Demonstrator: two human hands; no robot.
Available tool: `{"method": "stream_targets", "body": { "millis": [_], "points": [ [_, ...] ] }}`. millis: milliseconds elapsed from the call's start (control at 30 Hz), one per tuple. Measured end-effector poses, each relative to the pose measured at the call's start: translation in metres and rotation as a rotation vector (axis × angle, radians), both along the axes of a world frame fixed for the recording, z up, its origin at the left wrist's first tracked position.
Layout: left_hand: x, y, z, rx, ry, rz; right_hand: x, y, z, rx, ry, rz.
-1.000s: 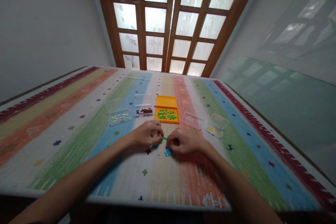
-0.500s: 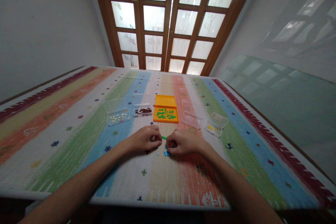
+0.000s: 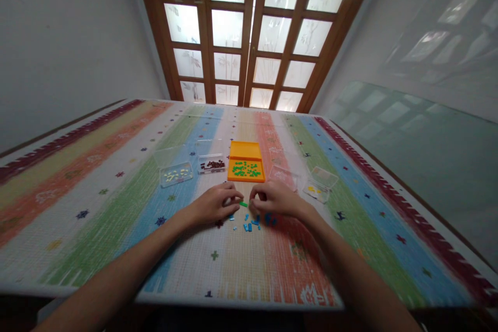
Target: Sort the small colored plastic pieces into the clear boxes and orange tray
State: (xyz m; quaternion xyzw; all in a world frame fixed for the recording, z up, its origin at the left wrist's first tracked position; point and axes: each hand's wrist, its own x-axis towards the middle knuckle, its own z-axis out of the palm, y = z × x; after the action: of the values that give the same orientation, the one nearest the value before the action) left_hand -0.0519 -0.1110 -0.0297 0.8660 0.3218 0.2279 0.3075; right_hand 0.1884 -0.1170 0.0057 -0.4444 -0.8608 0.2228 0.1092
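Green strip: a small, slim green piece (image 3: 243,204) at the fingertips of the left hand, in the space between both hands; clock directions below are taken from it, with 12 o'clock pointing away from the person.
Left hand: the left hand (image 3: 220,202) comes in from 9 o'clock, thumb and forefinger pinching the strip by its near-left end.
Right hand: the right hand (image 3: 275,199) sits at 3 o'clock, fingers curled and apart from the strip; whether its fingertips pinch anything, one cannot tell.
Blue pieces: a loose scatter (image 3: 250,227) lies on the table (image 3: 210,275) at 5 o'clock, with more at 4 beside the right wrist and one at 7 near the left fingertips.
Orange-yellow box: open at 12 o'clock (image 3: 246,149), holding many green pieces (image 3: 246,169).
Clear boxes: one (image 3: 212,170) with dark reddish-brown pieces at 11 o'clock; another with pale pieces (image 3: 176,173) at 10; a third with yellow pieces (image 3: 314,190) between 2 and 3.
Clear tray: at 2 o'clock (image 3: 284,176), partly hidden by the right hand.
Cloth: striped, covering the table.
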Motion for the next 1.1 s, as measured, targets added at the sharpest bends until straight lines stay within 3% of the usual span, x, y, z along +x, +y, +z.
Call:
{"method": "stream_targets", "body": {
  "millis": [233,367,600,833,967,1100],
  "points": [
    [-0.001,0.003,-0.006,0.07,0.025,-0.021,0.01,0.039,-0.005,0.256,-0.05,-0.295],
    [-0.001,0.002,-0.008,0.065,0.025,-0.01,0.007,0.054,-0.003,0.252,-0.207,-0.426],
    [-0.002,0.0,-0.007,0.118,0.024,-0.001,-0.002,0.065,-0.006,0.227,-0.33,-0.47],
    [-0.004,0.001,-0.006,0.138,0.054,0.023,0.005,0.057,0.015,0.229,-0.333,-0.414],
    [-0.005,-0.001,-0.003,0.122,0.068,0.04,0.004,0.037,0.02,0.117,-0.229,-0.111],
    [-0.005,0.0,0.0,0.134,0.065,0.064,-0.005,0.015,0.005,-0.021,-0.143,0.075]
  ]
}}
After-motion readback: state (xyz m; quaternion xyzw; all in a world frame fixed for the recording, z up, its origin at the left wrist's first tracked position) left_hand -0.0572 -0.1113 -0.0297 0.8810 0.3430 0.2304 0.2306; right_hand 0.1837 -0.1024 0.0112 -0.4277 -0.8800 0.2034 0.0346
